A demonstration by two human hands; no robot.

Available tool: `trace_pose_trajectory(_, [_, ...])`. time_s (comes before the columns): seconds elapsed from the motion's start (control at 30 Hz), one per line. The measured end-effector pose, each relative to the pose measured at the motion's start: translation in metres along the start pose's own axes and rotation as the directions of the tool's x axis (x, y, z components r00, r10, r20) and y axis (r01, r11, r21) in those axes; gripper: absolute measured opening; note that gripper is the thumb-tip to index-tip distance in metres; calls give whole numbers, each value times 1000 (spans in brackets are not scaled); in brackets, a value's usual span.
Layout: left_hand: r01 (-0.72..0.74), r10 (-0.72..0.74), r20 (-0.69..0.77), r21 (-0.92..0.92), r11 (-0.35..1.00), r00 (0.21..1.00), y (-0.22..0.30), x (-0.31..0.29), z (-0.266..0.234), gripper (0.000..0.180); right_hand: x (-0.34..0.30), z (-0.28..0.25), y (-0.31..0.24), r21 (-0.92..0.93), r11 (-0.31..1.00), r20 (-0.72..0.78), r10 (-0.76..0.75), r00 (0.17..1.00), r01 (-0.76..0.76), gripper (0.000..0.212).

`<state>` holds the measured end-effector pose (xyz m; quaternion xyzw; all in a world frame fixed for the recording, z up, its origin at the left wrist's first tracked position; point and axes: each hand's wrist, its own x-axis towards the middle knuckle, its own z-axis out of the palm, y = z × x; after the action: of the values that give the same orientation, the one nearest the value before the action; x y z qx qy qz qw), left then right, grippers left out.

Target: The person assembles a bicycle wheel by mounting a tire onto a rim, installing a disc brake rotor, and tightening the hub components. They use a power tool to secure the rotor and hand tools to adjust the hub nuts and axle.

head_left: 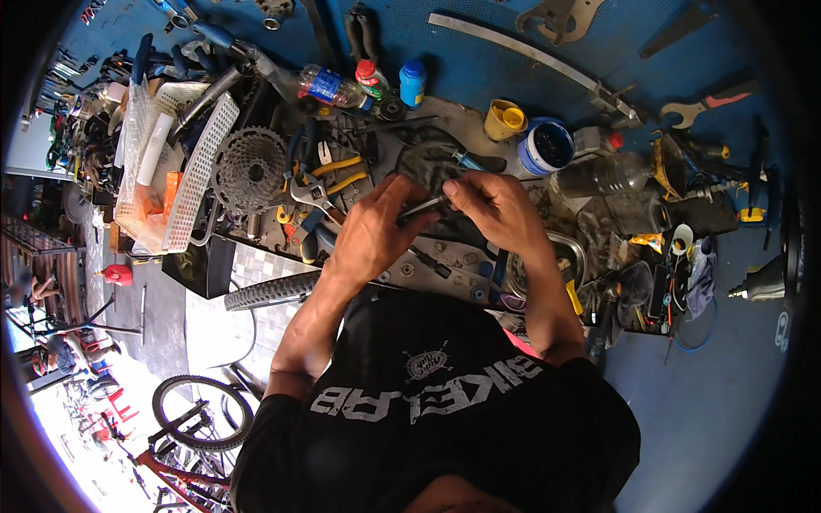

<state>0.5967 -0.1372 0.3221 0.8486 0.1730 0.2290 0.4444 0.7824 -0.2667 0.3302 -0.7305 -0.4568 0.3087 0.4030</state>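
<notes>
Over the workbench, my left hand [374,229] is closed around a short dark metal rod [422,208]. My right hand [496,210] pinches the far end of the same piece between thumb and fingers; its exact kind is hard to make out. Just beyond the hands lies a dark work glove [423,158] with a blue-handled tool on it. Beside my left hand are an adjustable wrench [310,191] and yellow-handled pliers [339,165]. A bicycle cassette [250,169] rests farther left. Close to my right wrist sits a round metal bowl [581,259], partly covered by my forearm.
A white plastic basket [203,167] of parts stands at left. Along the back are a clear bottle [329,87], a blue bottle [412,83], a yellow tub [503,121] and a white-and-blue bucket [545,147]. Tools hang on the blue wall [479,68]. A bicycle wheel [201,413] is lower left.
</notes>
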Motion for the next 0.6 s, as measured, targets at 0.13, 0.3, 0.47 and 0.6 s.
trace_pose_trajectory(0.13, [92,-92,45,1,996,995,-4,0,-4,26,-1,0,1,-28,982,-39,-186,982,185,30])
trace_pose_trajectory(0.3, [85,-84,49,-26,996,995,-6,3,-6,24,-4,-7,3,118,972,18,-206,978,202,36])
trace_pose_trajectory(0.47, [87,-85,62,-18,996,994,-4,0,-4,24,1,-9,10,69,943,49,-329,943,326,49])
trace_pose_trajectory(0.6, [59,-58,55,-8,998,997,-2,-3,-3,24,-5,-12,12,46,988,149,-152,977,147,44])
